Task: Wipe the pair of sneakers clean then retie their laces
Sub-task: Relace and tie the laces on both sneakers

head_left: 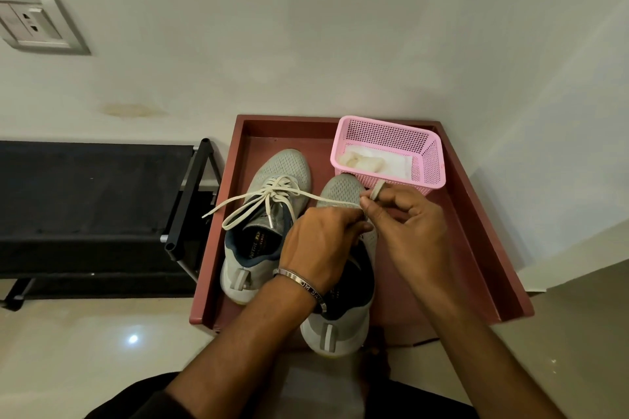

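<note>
Two grey mesh sneakers stand side by side in a red-brown tray (pixel 476 214), toes pointing away from me. The left sneaker (pixel 272 177) has its cream lace (pixel 252 204) untied, the ends trailing over the tray's left rim. The right sneaker (pixel 340 190) is mostly covered by my hands. My left hand (pixel 320 241) is curled over its lacing and grips the lace there. My right hand (pixel 412 218) pinches a cream lace loop (pixel 377 190) above the toe. The knot itself is hidden.
A pink mesh basket (pixel 391 139) with a white cloth (pixel 371 160) inside sits at the tray's back right, touching the right sneaker's toe. A black shoe rack (pixel 102 201) stands to the left. A wall with a socket plate (pixel 34 24) is behind. Pale floor tiles lie in front.
</note>
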A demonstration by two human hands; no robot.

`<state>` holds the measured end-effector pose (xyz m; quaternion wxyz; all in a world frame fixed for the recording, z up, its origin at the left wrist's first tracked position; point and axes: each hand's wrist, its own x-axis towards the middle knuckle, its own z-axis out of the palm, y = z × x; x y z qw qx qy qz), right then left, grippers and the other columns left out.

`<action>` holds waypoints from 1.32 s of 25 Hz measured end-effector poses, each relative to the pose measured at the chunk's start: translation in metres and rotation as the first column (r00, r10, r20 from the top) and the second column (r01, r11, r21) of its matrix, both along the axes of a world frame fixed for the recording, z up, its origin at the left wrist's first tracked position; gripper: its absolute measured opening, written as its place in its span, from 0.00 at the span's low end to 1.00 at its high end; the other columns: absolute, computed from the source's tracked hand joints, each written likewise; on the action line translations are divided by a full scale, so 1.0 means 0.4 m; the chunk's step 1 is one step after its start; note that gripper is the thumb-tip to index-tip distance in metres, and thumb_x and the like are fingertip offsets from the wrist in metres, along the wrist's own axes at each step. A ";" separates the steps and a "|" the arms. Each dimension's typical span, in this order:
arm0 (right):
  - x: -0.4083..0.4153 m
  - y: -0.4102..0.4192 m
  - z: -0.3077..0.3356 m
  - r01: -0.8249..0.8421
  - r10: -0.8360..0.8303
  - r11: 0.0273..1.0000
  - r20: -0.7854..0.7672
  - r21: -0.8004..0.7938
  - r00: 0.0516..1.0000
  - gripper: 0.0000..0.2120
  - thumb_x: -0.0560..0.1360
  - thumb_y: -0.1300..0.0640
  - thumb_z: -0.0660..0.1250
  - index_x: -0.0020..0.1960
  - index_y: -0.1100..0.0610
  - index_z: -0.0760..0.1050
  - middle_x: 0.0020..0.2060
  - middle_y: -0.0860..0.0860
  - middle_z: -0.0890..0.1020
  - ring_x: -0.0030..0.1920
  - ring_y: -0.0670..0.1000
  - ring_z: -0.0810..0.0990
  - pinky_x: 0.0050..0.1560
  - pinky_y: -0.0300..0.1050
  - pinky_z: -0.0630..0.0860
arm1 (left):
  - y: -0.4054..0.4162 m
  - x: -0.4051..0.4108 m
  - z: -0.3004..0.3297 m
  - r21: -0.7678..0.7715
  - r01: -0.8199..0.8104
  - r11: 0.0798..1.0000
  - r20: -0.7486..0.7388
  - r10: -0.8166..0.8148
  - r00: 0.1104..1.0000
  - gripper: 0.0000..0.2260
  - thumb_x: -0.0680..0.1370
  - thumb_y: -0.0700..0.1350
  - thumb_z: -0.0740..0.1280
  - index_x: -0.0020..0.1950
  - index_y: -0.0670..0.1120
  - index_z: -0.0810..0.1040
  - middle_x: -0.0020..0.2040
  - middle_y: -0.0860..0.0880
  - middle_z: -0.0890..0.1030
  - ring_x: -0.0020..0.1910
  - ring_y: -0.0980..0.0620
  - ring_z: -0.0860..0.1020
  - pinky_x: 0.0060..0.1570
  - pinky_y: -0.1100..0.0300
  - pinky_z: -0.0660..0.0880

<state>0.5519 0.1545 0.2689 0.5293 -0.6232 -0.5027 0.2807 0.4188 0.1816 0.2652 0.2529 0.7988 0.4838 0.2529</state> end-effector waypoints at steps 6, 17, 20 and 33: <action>0.010 0.009 -0.019 -0.299 0.299 0.953 -0.009 -0.053 0.954 0.14 0.77 0.51 0.67 0.59 0.54 0.82 0.52 0.45 0.85 0.56 0.45 0.82 0.60 0.52 0.78 | 0.001 -0.006 -0.018 0.007 0.015 1.000 0.048 -0.016 0.999 0.16 0.81 0.51 0.54 0.41 0.45 0.75 0.37 0.47 0.79 0.36 0.45 0.77 0.37 0.47 0.74; 0.025 0.003 -0.009 -0.187 0.232 0.942 0.137 -0.277 0.963 0.28 0.78 0.39 0.59 0.33 0.62 0.74 0.25 0.48 0.74 0.26 0.44 0.71 0.29 0.37 0.67 | 0.025 -0.022 -0.014 -0.288 -0.133 0.948 0.263 0.212 0.941 0.13 0.81 0.51 0.65 0.41 0.47 0.82 0.34 0.54 0.83 0.33 0.60 0.78 0.36 0.63 0.73; 0.047 0.008 -0.001 -0.064 0.088 0.894 0.033 -0.444 0.996 0.26 0.79 0.45 0.64 0.28 0.60 0.73 0.23 0.50 0.71 0.25 0.47 0.70 0.29 0.41 0.66 | 0.025 -0.027 -0.012 -0.316 -0.117 0.942 0.280 0.210 0.937 0.10 0.80 0.49 0.66 0.44 0.48 0.84 0.36 0.54 0.84 0.37 0.59 0.81 0.38 0.62 0.75; 0.022 0.001 -0.003 -0.326 0.335 0.890 -0.028 -0.319 0.942 0.10 0.78 0.62 0.67 0.55 0.54 0.83 0.46 0.50 0.86 0.50 0.51 0.84 0.53 0.49 0.81 | 0.022 -0.042 -0.002 -0.240 -0.012 0.971 0.294 0.084 0.952 0.05 0.72 0.41 0.71 0.45 0.50 0.84 0.38 0.54 0.84 0.38 0.60 0.82 0.40 0.66 0.77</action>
